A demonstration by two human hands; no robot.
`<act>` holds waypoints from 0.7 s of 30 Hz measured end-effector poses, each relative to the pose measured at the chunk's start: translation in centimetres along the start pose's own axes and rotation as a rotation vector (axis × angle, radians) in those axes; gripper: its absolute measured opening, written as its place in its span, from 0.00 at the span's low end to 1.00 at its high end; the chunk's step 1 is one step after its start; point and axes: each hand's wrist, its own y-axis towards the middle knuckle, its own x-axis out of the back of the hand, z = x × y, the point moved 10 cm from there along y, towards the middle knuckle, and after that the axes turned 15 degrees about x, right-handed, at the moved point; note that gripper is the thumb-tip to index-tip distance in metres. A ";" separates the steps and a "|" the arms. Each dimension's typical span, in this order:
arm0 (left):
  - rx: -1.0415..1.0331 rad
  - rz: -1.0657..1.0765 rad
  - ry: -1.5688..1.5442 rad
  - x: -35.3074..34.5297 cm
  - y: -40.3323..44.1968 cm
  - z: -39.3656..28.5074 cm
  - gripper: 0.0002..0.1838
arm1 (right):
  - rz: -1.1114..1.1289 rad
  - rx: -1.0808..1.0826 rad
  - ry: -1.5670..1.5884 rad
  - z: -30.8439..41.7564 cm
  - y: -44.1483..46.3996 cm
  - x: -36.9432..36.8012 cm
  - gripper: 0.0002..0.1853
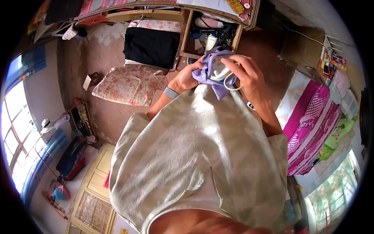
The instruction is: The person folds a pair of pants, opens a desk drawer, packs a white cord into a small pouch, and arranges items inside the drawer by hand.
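A purple cloth pouch [221,92], its mouth spread open, is held in front of my chest. Inside its opening sits a smooth white object [219,70], whose kind I cannot make out. My left hand [186,79], with a grey band at the wrist, is closed on the pouch's left edge. My right hand [249,74] has its fingers bent over the white object and the pouch's right side. A white cord [230,86] loops out below those fingers. My fingers partly cover the contents.
Beyond my hands, an open wooden drawer [187,33] holds black cables [226,36] and a white bottle-like item [211,42]. A folded black cloth [152,46] lies on a chair with a floral cushion [130,85]. To the right is a bed with a magenta patterned cover [311,128].
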 end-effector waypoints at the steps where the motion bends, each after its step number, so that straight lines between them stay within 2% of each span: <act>1: -0.046 -0.027 0.027 0.1 0.0 -0.3 0.32 | 0.029 0.023 -0.035 0.4 0.4 -0.1 0.24; 4: -0.102 -0.054 0.001 -1.8 -0.5 -1.1 0.27 | 0.141 -0.052 -0.080 0.2 0.5 -0.9 0.25; 7: -0.152 -0.127 0.053 -1.1 -0.7 -1.2 0.13 | 0.173 0.004 -0.122 0.7 0.9 -1.6 0.22; 8: -0.156 -0.127 0.051 -1.0 -0.6 -1.0 0.13 | 0.174 0.008 -0.121 1.0 1.1 -1.7 0.22; 10: -0.173 -0.112 0.184 -1.4 -0.5 -0.8 0.12 | 0.315 0.021 -0.208 1.2 1.3 -3.1 0.17; 11: -0.165 -0.060 0.130 -1.1 -0.4 -0.6 0.12 | 0.263 0.038 -0.122 1.1 1.5 -2.7 0.13; 14: -0.192 -0.075 0.061 -0.4 -0.4 -0.7 0.13 | 0.258 -0.089 -0.016 -1.5 1.0 -2.7 0.14; 18: -0.218 -0.070 0.185 -1.0 -0.8 -0.8 0.14 | 0.283 -0.098 -0.092 -1.1 1.0 -3.4 0.13; 21: -0.180 -0.094 0.116 -1.3 -0.7 -0.4 0.17 | 0.275 -0.085 -0.127 -1.0 1.2 -3.6 0.11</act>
